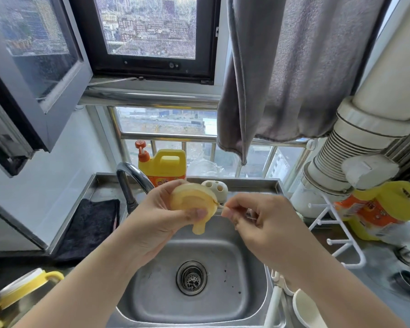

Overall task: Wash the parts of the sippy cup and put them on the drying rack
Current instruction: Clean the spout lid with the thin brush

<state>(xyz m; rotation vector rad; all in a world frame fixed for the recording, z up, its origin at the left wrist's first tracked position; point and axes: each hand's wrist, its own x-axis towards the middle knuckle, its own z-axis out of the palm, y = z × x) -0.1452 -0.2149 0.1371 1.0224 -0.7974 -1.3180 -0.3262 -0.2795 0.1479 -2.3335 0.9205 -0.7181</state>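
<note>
Over steel sink (251, 275): left hand (156, 216) grip curled round yellow silicone lid (192, 201); right hand (258, 216) pinches thin brush (219, 205) touching lid edge.

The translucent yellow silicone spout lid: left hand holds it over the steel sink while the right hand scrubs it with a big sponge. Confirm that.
Not quite. The head view shows the right hand pinching a thin small brush, not a sponge. The left hand does hold the translucent yellow silicone spout lid over the steel sink.
</note>
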